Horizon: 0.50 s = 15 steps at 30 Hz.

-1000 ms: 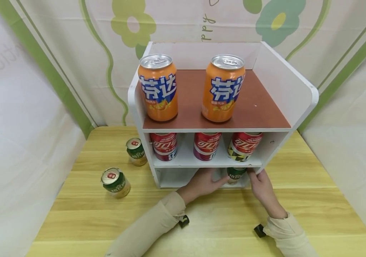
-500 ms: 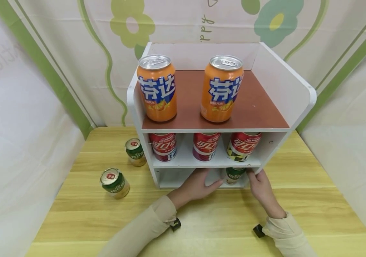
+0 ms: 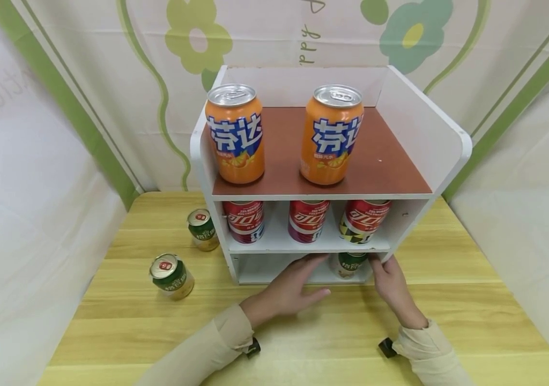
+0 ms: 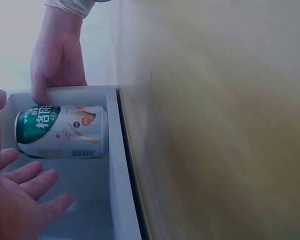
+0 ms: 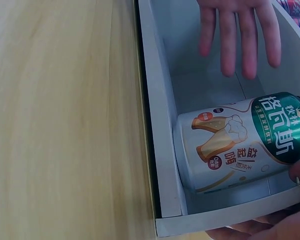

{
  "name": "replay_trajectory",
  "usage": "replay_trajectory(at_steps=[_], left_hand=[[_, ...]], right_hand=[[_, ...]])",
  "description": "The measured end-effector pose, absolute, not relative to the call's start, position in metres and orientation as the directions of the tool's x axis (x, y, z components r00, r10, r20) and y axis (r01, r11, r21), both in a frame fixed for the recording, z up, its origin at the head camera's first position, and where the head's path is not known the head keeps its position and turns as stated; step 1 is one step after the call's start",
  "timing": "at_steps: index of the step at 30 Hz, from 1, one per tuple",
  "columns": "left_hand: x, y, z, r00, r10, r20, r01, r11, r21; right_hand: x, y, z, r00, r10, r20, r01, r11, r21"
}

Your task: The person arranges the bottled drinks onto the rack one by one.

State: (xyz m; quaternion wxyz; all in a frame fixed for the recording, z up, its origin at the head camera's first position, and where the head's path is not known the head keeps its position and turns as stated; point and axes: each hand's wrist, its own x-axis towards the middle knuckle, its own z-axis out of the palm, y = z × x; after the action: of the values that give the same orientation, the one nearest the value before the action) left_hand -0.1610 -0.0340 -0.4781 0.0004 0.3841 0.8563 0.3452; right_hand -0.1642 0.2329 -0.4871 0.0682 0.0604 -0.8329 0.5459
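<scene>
Green-and-white metal can [image 3: 350, 264] stood upright on bottom tier of white three-tier shelf unit [image 3: 279, 197], by right wall [image 5: 215, 218]. Wall pinched by right hand [image 3: 392, 285], presumably to steady unit. Left hand [image 3: 288, 290] held wide, gripping nothing, likely for can's clearance.

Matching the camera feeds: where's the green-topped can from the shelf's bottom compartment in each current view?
Head: can lower right of centre.
Left wrist: can at left, about mid-height, appearing sideways.
Right wrist: can right of centre.
Shared landmark: right hand gripping the shelf's right wall, beside the can.
</scene>
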Motion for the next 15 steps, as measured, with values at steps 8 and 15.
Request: replay_trajectory(at_steps=[8,15], left_hand=[[-0.149,-0.053,-0.481,-0.726,0.639,0.252,0.624,0.459,0.633],[-0.140,-0.071,-0.483,-0.751,0.589,0.300,0.605,0.431,0.669]], right_hand=[[-0.165,0.233,-0.489,-0.985,-0.021,0.174,-0.168,0.405,-0.899],[-0.166,0.233,-0.490,-0.982,-0.022,0.186,-0.179,0.408,-0.895]])
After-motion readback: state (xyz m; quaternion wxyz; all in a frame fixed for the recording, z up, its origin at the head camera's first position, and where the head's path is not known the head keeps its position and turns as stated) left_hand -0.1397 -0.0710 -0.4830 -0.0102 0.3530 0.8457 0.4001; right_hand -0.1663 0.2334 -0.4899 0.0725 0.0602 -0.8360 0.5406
